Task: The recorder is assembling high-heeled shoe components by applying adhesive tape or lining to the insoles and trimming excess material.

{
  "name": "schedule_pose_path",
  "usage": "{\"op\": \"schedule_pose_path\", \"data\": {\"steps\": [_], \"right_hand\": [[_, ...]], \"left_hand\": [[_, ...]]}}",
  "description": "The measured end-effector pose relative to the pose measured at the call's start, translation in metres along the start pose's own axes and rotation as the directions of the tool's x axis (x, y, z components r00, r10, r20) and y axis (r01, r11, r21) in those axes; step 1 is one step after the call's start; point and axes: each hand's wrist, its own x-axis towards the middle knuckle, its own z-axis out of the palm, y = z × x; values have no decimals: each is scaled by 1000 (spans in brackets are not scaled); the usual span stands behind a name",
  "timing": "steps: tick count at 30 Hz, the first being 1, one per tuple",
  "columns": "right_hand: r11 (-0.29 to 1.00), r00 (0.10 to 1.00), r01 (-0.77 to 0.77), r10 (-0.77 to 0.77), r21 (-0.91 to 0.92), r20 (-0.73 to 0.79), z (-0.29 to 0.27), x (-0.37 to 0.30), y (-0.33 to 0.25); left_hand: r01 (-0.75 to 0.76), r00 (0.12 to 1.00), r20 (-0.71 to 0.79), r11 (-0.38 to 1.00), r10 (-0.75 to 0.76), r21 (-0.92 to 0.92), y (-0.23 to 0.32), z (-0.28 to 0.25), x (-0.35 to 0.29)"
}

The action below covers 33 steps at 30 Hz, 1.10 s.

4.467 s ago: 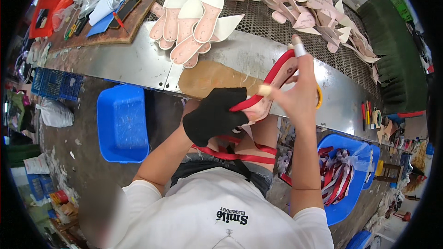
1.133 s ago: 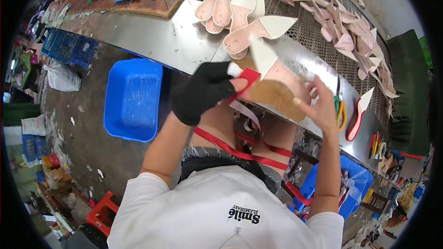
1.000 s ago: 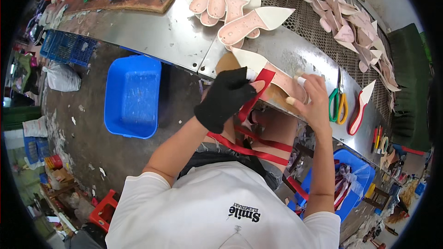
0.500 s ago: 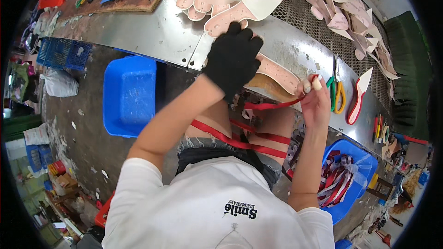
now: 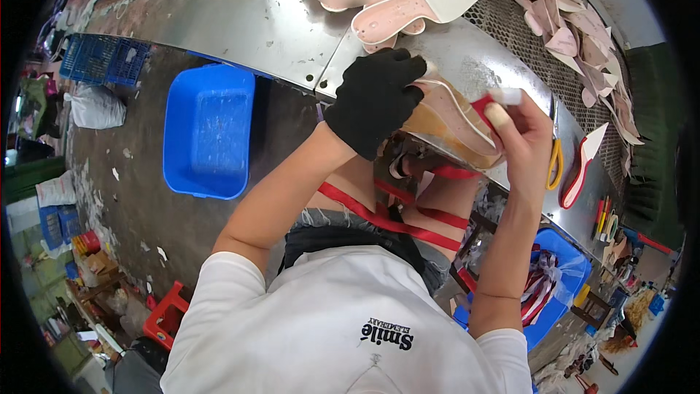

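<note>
At upper centre of the head view, the gloved left hand point(image 5: 375, 96) clamps the insole's point(image 5: 450, 111) left end at the bench point(image 5: 281, 36) edge; right of centre, the right hand point(image 5: 526, 131) pinches red ribbon point(image 5: 480, 104). Weak grip could let the insole skid; slack could twist the ribbon.

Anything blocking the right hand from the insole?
Only the red ribbon pinched in the right hand shows between that hand and the insole. The gloved left hand covers the insole's left end. The scissors lie to the right, out of the way.
</note>
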Motion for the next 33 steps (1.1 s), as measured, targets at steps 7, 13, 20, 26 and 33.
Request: {"op": "schedule_pose_path", "data": {"steps": [7, 13, 20, 26, 33], "right_hand": [[993, 994, 59, -50, -98, 97, 21, 29, 19], [996, 998, 33, -28, -78, 64, 34, 31, 25], [951, 972, 169, -204, -257, -116, 43, 22, 23], [823, 979, 193, -198, -534, 49, 31, 24, 14], [987, 989, -91, 105, -133, 103, -6, 25, 16]], "left_hand": [[61, 995, 92, 984, -46, -167, -3, -10, 4], [107, 990, 112, 977, -88, -183, -4, -4, 3], [-45, 996, -78, 999, 47, 25, -4, 7, -1], [-183, 982, -2, 959, 187, 216, 3, 4, 2], [-243, 970, 69, 949, 234, 203, 1, 9, 13]]}}
